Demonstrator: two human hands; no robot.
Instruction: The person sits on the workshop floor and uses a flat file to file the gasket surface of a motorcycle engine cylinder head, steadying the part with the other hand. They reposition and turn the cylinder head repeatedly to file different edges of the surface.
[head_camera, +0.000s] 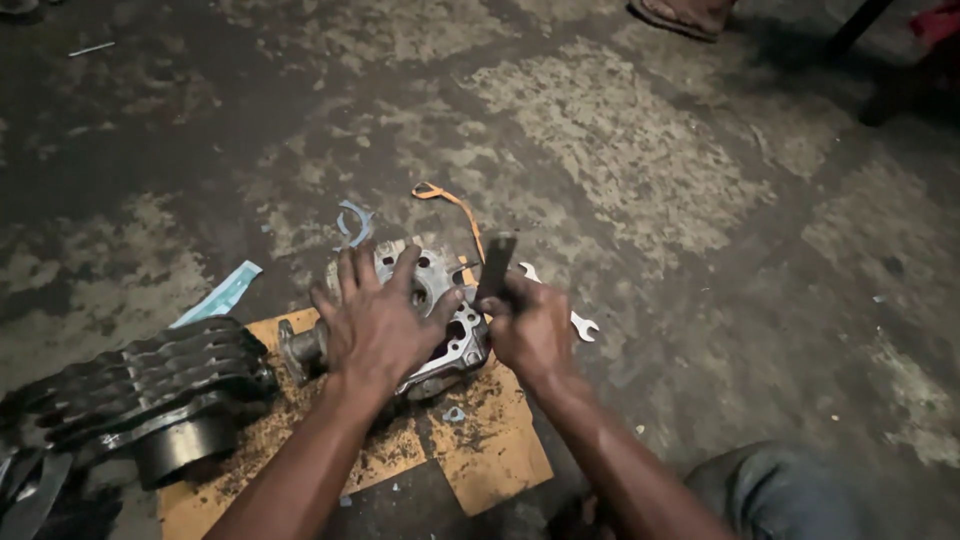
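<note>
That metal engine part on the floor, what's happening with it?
A person crouches over a metal engine part that lies on a stained piece of cardboard on the workshop floor. The left hand presses flat on top of it, while the right hand grips a dark flat tool, held upright at the part's edge. A finned cylinder sits to the left and a wrench lies just behind the right hand.

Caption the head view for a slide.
Left hand steadies a metal engine part on cardboard while the right hand grips a dark flat tool.
</note>
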